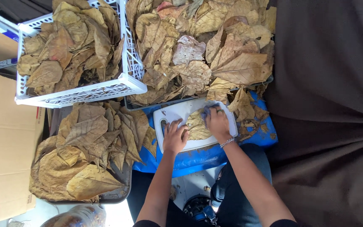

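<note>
Pressing down flat, the left hand (175, 136) is holding one dry brown leaf (198, 125) still with its fingers spread out, not curled around anything. The right hand (217, 122) is closing around a small blue cloth (209, 110) and is pushing it onto the top part of the same leaf. That leaf is lying flat in the middle of a white cutting board (177, 111), between the two hands. Its long way is running up and down in the picture, away from the person, but I cannot tell which end is the stem. The board is sitting on a blue sheet (198, 159) on the person's lap, and a strip of bare white is showing past the leaf at the far left corner. The board's far edge is sitting just beside a big heap of dry leaves (206, 46), so there is little room that way. A few crumbly leaf bits (248, 113) are lying just beside the right hand on the blue sheet. To the left, a dark tray of leaves (85, 155) is sitting near the board, and a white plastic basket (80, 92) full of leaves is sitting behind it. A brown cardboard box (1, 147) is standing at the far left. A dark brown curtain (328, 105) is filling the whole right side.
</note>
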